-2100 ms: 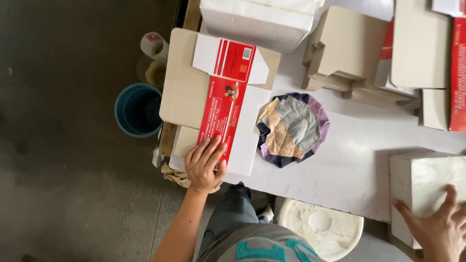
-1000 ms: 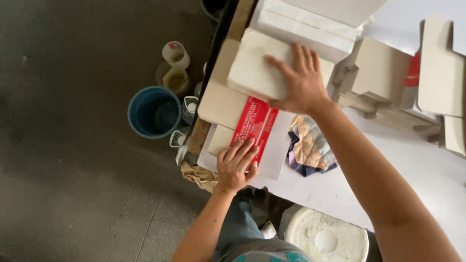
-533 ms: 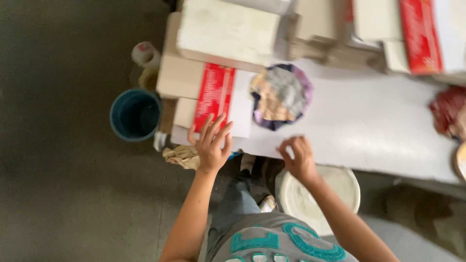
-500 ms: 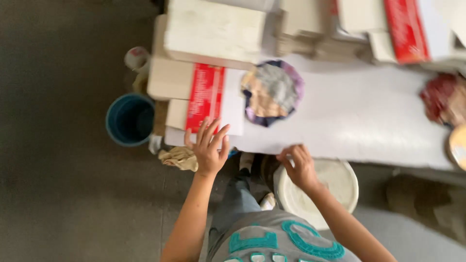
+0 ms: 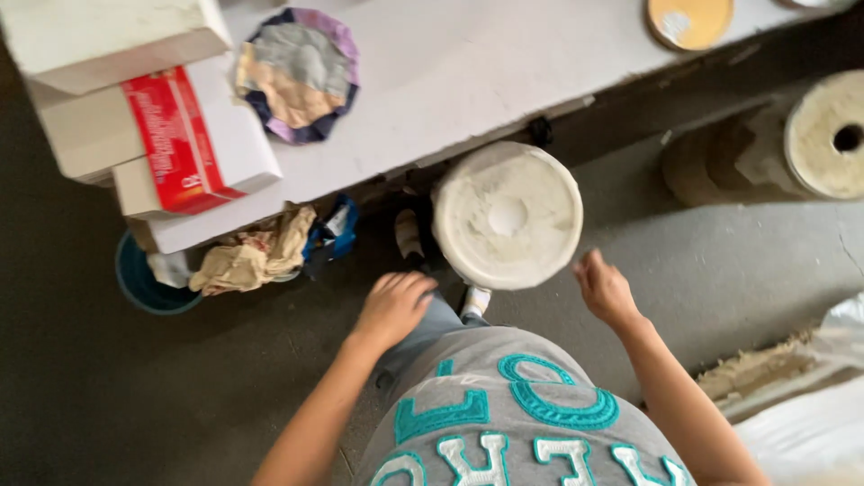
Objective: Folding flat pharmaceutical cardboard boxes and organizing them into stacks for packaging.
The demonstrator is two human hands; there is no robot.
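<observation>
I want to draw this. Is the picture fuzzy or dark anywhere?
Head view: the right hand is slightly smeared, the left hand sharper; the floor at lower left is dark and shadowy; the white table is bright and flatly lit; the bucket lid shows clearly.

Seen from above, the left hand (image 5: pixel 393 309) hangs low with fingers curled loosely inward, holding nothing. The right hand (image 5: pixel 606 289) is raised slightly outward, apparently half closed and empty, both forearms bare and bent.
</observation>
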